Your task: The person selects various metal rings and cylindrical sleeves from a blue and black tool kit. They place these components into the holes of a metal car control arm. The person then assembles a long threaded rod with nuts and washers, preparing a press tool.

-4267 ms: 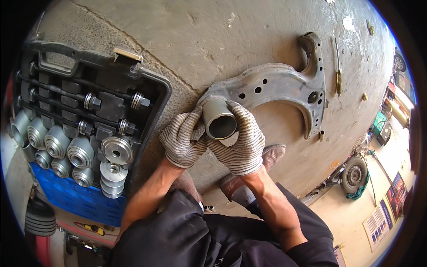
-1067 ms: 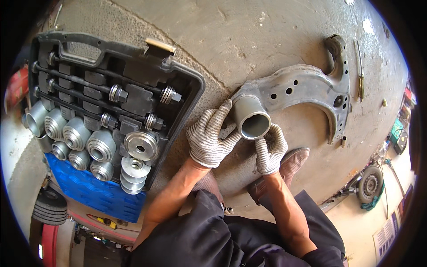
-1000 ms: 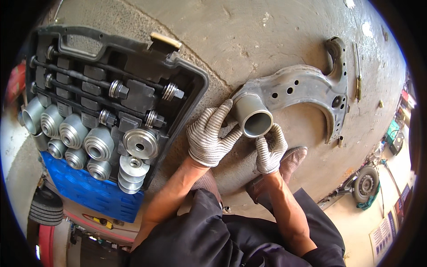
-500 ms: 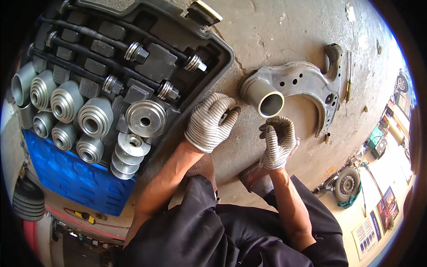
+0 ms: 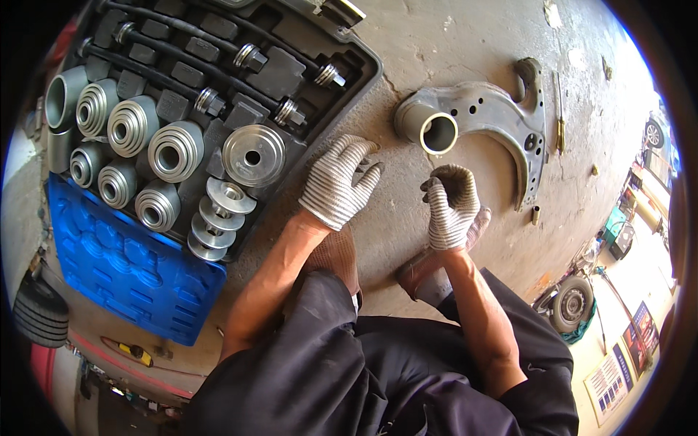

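Observation:
Both my hands wear striped, light knitted gloves with darker, soiled fingertips. My left hand (image 5: 340, 183) hovers beside the toolbox edge, its fingers bent and the thumb apart from them, with nothing in it. My right hand (image 5: 452, 207) is loosely curled just below the sleeve, apart from it, and I see nothing in its grasp. A grey metal sleeve (image 5: 429, 129) stands at the rounded end of a stamped-steel control arm (image 5: 502, 112), its hollow mouth facing me. The control arm lies on the concrete floor, curving away to the right.
At left lies a black tool case (image 5: 367, 80) holding threaded rods (image 5: 163, 69), stepped press sleeves (image 5: 174, 151) and round discs (image 5: 253, 156). A blue moulded panel (image 5: 138, 269) adjoins it. A screwdriver (image 5: 560, 134) lies beyond the control arm; a wheel (image 5: 572, 304) stands farther right.
The view has shifted, so the case sits a little farther right and the control arm slightly higher. My hands stay by the same things; the right fingers curl a little differently.

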`<state>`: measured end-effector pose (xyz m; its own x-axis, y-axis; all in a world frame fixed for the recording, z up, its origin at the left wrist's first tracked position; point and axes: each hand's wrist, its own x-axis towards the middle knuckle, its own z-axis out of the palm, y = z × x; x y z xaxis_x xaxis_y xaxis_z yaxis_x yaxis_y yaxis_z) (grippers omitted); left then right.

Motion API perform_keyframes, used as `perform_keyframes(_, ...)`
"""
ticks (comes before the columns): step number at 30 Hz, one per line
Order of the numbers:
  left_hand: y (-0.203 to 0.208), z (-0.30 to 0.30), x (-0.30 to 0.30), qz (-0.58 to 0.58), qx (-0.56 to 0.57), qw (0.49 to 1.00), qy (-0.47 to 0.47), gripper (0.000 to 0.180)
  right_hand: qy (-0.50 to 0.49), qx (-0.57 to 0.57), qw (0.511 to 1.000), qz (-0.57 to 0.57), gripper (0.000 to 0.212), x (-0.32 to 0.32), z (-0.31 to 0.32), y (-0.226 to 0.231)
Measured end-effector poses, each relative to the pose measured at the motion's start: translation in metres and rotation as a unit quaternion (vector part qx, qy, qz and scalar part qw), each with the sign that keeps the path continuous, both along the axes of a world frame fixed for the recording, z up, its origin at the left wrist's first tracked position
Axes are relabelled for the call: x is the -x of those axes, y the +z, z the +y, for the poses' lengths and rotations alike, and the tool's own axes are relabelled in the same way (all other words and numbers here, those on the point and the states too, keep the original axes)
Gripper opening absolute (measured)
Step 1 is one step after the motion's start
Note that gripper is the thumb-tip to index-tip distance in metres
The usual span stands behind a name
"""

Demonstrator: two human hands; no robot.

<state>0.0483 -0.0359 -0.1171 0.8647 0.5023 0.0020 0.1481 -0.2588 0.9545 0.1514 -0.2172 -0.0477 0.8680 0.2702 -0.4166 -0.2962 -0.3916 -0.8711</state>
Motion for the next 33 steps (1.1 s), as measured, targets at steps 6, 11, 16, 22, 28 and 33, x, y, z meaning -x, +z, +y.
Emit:
perform_keyframes(6, 0.005, -0.004, 0.010, 0.031, 0.009, 0.999, -0.026, 0.039, 0.041, 0.008, 0.998, -0.050, 0.018, 0.012, -0.012, -0.020)
perform_keyframes(11, 0.004, -0.006, 0.013, 0.046, -0.020, 0.998, -0.042, 0.038, 0.131, 0.036, 0.986, -0.099, 0.018, 0.027, -0.006, -0.018)
perform_keyframes(16, 0.005, -0.005, 0.011, 0.055, -0.037, 0.997, -0.038, 0.037, 0.237, 0.034, 0.967, -0.090, 0.022, 0.038, 0.006, -0.011)
perform_keyframes(22, 0.010, -0.001, 0.037, 0.014, -0.106, 0.994, -0.021, 0.033, 0.329, 0.032, 0.911, -0.245, 0.031, 0.028, 0.028, 0.015)
perform_keyframes(28, 0.039, -0.013, 0.062, -0.003, 0.003, 0.999, 0.047, 0.028, 0.273, 0.197, 0.747, -0.573, 0.077, -0.026, 0.057, 0.037)
perform_keyframes(33, 0.085, 0.000, 0.078, -0.108, -0.022, 0.984, 0.138, 0.024, 0.338, 0.325, 0.789, -0.397, 0.086, -0.062, 0.063, 0.022)
